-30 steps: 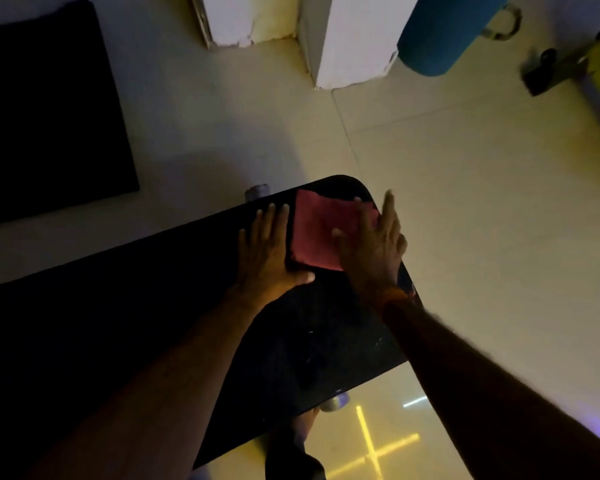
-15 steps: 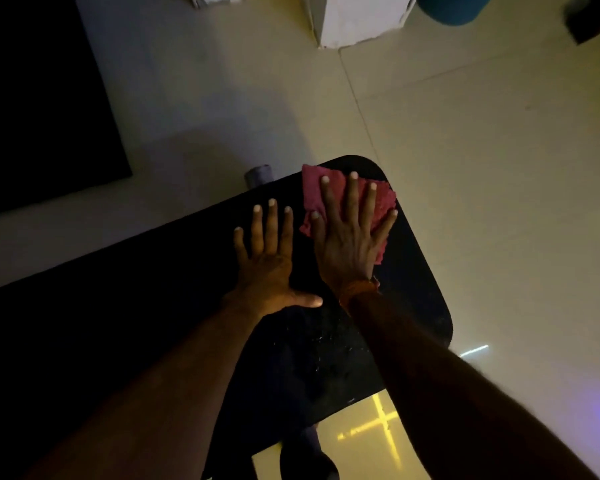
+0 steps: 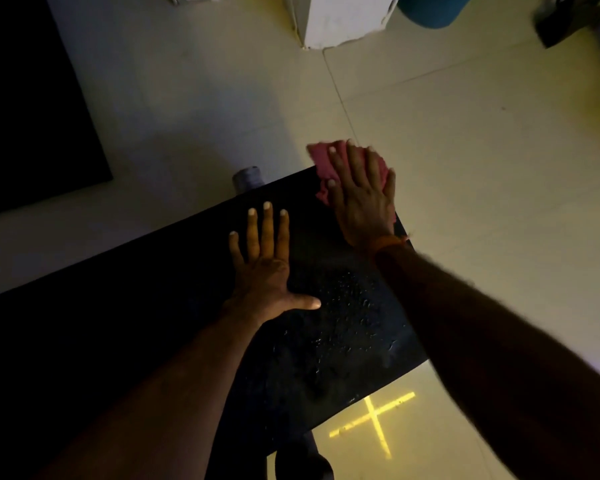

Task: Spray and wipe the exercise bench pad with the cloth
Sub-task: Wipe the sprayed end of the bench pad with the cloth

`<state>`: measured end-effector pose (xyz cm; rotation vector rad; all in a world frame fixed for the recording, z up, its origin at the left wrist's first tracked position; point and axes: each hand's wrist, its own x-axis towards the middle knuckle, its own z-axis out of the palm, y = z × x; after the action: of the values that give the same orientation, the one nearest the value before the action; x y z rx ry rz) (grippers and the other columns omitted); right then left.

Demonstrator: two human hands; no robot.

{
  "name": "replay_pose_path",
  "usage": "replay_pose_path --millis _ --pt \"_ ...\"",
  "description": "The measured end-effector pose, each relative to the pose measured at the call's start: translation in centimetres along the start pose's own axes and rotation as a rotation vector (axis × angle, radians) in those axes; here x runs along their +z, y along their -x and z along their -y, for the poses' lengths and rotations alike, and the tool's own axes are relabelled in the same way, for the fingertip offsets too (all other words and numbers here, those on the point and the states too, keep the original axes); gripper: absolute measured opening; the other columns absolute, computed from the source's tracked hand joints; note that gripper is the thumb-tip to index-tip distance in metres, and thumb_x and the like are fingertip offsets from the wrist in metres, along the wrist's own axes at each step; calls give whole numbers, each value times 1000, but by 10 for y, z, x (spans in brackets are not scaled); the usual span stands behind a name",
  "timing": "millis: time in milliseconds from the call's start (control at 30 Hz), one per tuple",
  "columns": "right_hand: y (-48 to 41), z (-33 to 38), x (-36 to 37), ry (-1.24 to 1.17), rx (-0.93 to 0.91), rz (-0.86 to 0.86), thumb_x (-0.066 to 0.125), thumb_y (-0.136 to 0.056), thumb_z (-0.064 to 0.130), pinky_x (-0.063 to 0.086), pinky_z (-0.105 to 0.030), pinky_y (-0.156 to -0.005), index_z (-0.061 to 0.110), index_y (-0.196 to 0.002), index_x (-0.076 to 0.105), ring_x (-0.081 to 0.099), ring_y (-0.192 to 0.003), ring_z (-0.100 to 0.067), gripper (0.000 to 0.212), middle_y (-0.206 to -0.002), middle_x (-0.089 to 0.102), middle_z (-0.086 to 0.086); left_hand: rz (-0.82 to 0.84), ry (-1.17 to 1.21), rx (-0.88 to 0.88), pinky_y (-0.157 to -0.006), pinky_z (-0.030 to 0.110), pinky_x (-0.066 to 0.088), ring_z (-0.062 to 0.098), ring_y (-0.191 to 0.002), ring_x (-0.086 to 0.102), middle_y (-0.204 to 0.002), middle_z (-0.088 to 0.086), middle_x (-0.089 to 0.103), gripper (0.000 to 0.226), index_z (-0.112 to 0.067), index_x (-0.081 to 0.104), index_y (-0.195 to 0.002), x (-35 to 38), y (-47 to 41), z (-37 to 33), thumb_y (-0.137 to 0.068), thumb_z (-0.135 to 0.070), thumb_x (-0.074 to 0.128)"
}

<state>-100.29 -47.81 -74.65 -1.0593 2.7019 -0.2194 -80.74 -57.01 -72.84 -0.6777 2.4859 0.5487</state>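
The right hand (image 3: 362, 202) lies flat, fingers spread, pressing the pink cloth (image 3: 321, 159) over the far right corner of the black bench pad (image 3: 343, 341). The left hand (image 3: 262, 268) rests open and empty on the pad nearby. A white post (image 3: 343, 19) stands on the far floor (image 3: 482, 150).

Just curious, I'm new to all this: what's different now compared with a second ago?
The right hand has pushed the pink cloth from beside the left hand out to the far end of the bench pad, where it now overhangs the edge. The left hand stays flat on the pad; droplets still glisten nearer the person.
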Motion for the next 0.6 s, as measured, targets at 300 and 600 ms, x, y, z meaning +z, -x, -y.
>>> replay_pose_path --millis 300,600 --pt "21 -8 -2 33 -4 7 16 -109 48 6 -62 -127 37 -164 7 -2 -161 -23 57 -174 3 8 63 13 14 -109 62 -25 33 -136 -55 -150 11 -57 166 -17 -40 -150 -6 -1 -1 -48 -98 62" --pt "85 -22 5 46 -75 45 15 -109 49 9 -58 -128 36 -164 5 -6 -161 -23 59 -174 -2 7 33 -10 12 -111 61 -21 31 -130 -60 -144 9 -61 168 -17 -40 -150 -2 -3 0 -42 -103 56"
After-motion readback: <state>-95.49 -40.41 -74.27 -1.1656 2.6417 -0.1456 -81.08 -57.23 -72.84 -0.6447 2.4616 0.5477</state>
